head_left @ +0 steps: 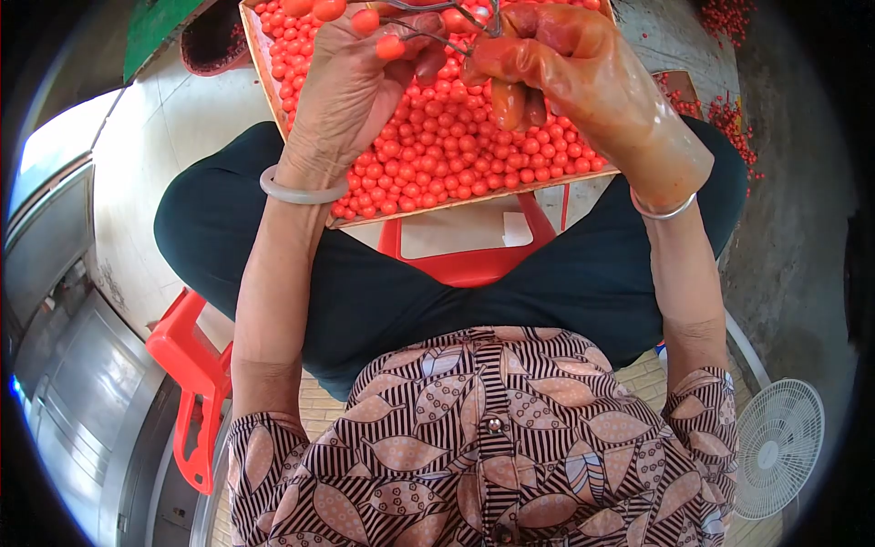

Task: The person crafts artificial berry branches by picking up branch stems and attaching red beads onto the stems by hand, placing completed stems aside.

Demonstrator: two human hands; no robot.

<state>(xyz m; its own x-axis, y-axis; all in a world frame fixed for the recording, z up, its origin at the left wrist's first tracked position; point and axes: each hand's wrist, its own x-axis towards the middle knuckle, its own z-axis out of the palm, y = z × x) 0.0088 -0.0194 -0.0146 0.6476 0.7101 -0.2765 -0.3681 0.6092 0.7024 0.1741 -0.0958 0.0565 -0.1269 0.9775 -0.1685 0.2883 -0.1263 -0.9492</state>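
Note:
A thin dark-stemmed sprig of red berries [391, 47] is held up over a shallow tray [476, 199] at the top of the head view. My left hand [342, 100], bare with a pale bangle at the wrist, has its fingers closed around the sprig, and berries stick out past them. My right hand [597, 77] wears a translucent glove stained orange-red. Its thumb and fingers pinch the stems where they meet. Loose round red berries [437, 159] fill the tray below both hands. The exact fingertip contact is partly hidden.
A red plastic stool [474, 266] stands under the tray, between my knees. Another red stool [191, 351] is at the left. A white fan [770, 451] stands at the lower right. More red berry sprigs [729, 128] lie on the floor; a dark tub [217, 41] sits upper left.

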